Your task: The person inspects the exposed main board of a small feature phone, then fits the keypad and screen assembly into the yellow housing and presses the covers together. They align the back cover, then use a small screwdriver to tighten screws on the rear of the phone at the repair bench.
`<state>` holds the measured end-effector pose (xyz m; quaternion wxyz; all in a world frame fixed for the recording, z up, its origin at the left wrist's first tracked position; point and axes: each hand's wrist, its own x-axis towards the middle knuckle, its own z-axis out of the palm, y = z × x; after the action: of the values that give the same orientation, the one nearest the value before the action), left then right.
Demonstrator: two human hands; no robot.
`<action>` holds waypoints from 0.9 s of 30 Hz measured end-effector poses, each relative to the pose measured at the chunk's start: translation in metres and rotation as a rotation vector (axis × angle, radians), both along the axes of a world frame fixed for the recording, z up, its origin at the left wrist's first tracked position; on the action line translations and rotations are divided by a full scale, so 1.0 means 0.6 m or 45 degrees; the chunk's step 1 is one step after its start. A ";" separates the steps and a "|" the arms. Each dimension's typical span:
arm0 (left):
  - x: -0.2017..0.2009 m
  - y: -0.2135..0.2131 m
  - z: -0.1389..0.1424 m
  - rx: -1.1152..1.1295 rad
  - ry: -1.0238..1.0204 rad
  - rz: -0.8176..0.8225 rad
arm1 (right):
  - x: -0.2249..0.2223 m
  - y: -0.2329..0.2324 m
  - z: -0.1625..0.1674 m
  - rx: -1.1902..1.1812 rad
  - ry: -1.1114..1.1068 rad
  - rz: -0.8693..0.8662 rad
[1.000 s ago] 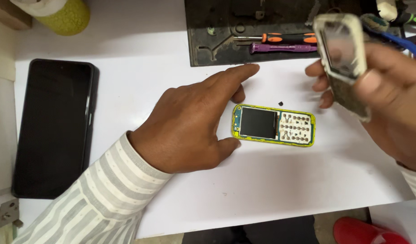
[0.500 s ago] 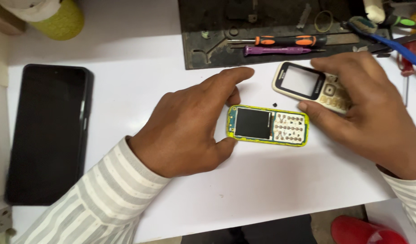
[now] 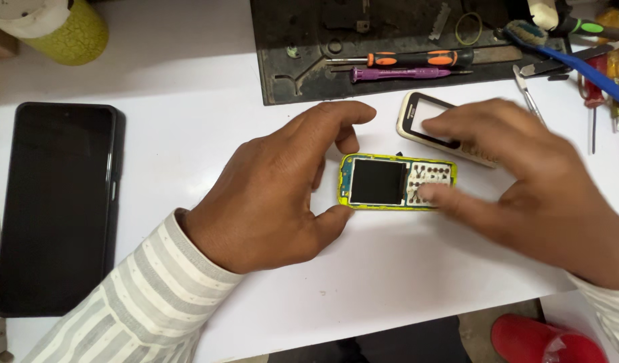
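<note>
A small yellow-framed phone body point(image 3: 380, 181), with a dark screen and bare keypad contacts, lies flat on the white table point(image 3: 188, 81). My left hand point(image 3: 276, 188) rests on the table and pinches the phone's left end between thumb and forefinger. My right hand point(image 3: 538, 195) is blurred and hovers over the phone's right end, its thumb touching the keypad area. Its fingertips lie over a white and black front cover point(image 3: 413, 114), which sits flat on the table just behind the phone.
A black smartphone point(image 3: 54, 202) lies face up at the left. A dark work mat point(image 3: 289, 40) at the back holds an orange-black screwdriver point(image 3: 417, 58) and a purple one point(image 3: 390, 72). Tweezers point(image 3: 527, 94), a blue-handled brush point(image 3: 578, 64) and a yellow-green container point(image 3: 61, 30) stand around.
My right hand brought the front cover down from the air and laid it on the table behind the phone body. Its thumb now reaches the keypad. My left hand stayed put.
</note>
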<state>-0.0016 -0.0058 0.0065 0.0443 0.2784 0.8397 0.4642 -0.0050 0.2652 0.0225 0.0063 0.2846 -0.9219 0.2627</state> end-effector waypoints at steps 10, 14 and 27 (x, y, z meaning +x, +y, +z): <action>-0.001 0.001 -0.002 0.294 -0.215 -0.033 | 0.006 -0.037 -0.001 0.108 0.063 0.138; -0.001 0.001 -0.010 0.338 -0.244 -0.080 | 0.006 -0.038 -0.003 -0.040 -0.151 0.045; 0.006 0.011 -0.010 0.489 -0.414 -0.123 | -0.013 -0.067 -0.007 -0.134 -0.365 -0.142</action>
<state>0.0019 0.0007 0.0002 0.1471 0.2433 0.7036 0.6512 -0.0128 0.2250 0.0182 -0.0960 0.1920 -0.9127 0.3477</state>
